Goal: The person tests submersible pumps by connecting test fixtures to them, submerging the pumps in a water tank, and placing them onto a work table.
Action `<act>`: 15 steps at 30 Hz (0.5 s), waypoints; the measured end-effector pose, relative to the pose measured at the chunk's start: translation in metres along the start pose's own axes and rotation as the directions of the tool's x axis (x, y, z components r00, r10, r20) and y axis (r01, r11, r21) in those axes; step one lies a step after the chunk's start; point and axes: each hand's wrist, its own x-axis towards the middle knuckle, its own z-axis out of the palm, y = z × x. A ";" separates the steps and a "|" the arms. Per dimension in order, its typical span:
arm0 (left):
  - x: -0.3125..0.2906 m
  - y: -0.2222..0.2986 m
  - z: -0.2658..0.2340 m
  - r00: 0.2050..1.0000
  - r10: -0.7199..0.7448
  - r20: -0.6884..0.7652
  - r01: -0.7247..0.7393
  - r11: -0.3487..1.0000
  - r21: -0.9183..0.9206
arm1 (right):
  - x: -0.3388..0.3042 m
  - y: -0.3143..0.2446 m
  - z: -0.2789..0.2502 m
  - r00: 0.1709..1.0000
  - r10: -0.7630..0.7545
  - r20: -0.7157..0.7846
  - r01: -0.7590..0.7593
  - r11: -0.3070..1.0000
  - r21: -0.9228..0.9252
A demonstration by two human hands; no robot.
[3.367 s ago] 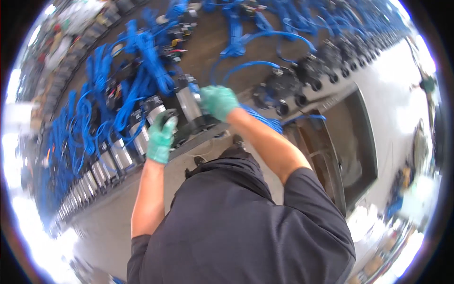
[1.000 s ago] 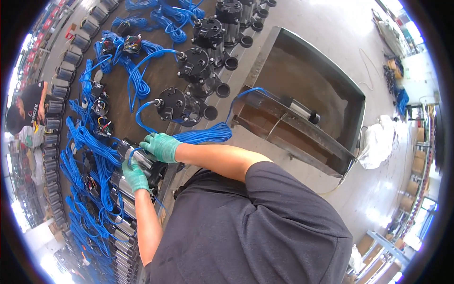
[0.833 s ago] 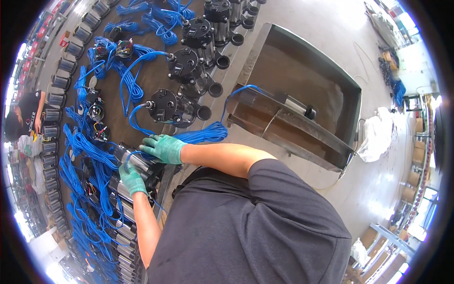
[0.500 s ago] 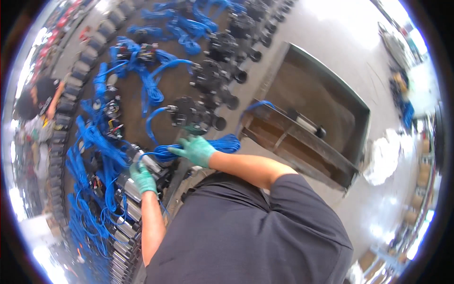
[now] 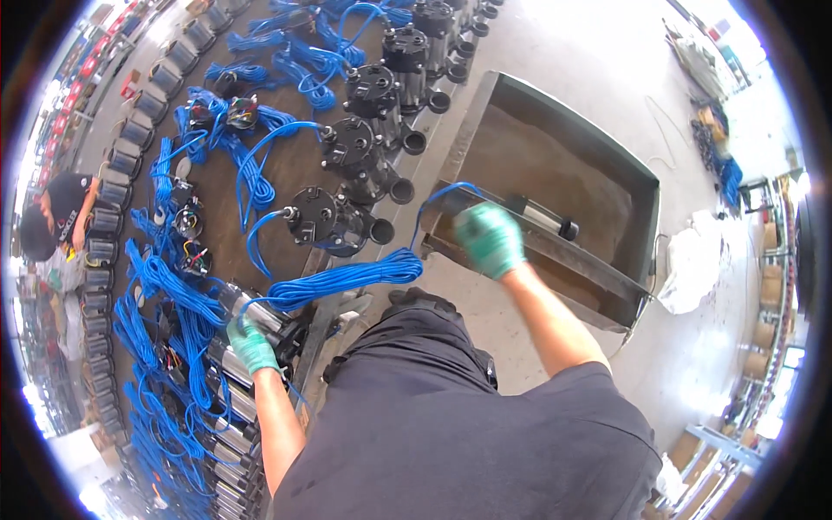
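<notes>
My left hand [image 5: 251, 345], in a green glove, is closed at the near-left end of a long blue cable bundle [image 5: 347, 282], where a strand runs into its fingers. It rests against a steel pump cylinder [image 5: 267, 314]. The bundle stretches right across the bench edge, and a blue strand [image 5: 446, 188] arches from there towards the metal tank. My right hand [image 5: 492, 241], also gloved in green, is over the tank's near-left side, beside a steel pump [image 5: 542, 215] lying there. Motion blurs its fingers, and whether they hold anything cannot be made out.
Upright black-topped pumps [image 5: 325, 217] line the bench's right edge. Several blue cable coils [image 5: 191, 303] cover the bench at left. The metal tank [image 5: 572, 113] holds murky water. Another person [image 5: 68, 217] is at far left; white sheeting [image 5: 689, 273] lies right.
My right hand has left the cable bundle and moved right, over the tank. The bundle now lies across the bench edge. My left hand stays by the steel cylinder.
</notes>
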 end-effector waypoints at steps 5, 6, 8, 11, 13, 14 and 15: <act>0.003 0.003 0.007 0.999 0.039 -0.016 -0.039 0.999 -0.004 | -0.092 0.254 -0.044 0.941 0.338 0.025 -0.216 0.656 -0.723; 0.003 -0.003 0.001 0.998 0.047 -0.035 -0.046 0.999 0.012 | -0.085 0.235 -0.040 0.822 0.564 -0.078 -0.513 0.674 -0.531; -0.002 0.000 0.007 0.996 0.081 -0.036 -0.080 0.997 0.013 | -0.120 0.308 -0.037 0.727 0.618 0.298 -0.299 0.677 -0.673; 0.001 -0.025 0.021 0.998 0.045 -0.054 -0.045 0.999 -0.007 | -0.140 0.357 -0.016 0.719 0.631 0.291 -0.402 0.719 -0.566; -0.019 0.019 0.007 0.997 0.009 -0.078 -0.006 0.999 0.037 | -0.135 0.364 0.007 0.546 0.770 0.330 -0.575 0.631 -0.521; -0.018 0.021 0.010 0.996 0.042 -0.079 -0.037 0.997 0.060 | -0.149 0.394 0.008 0.536 0.770 0.346 -0.507 0.622 -0.597; -0.020 0.017 0.008 0.993 0.073 -0.098 -0.063 0.993 0.104 | -0.153 0.407 0.020 0.586 0.708 0.394 -0.424 0.682 -0.595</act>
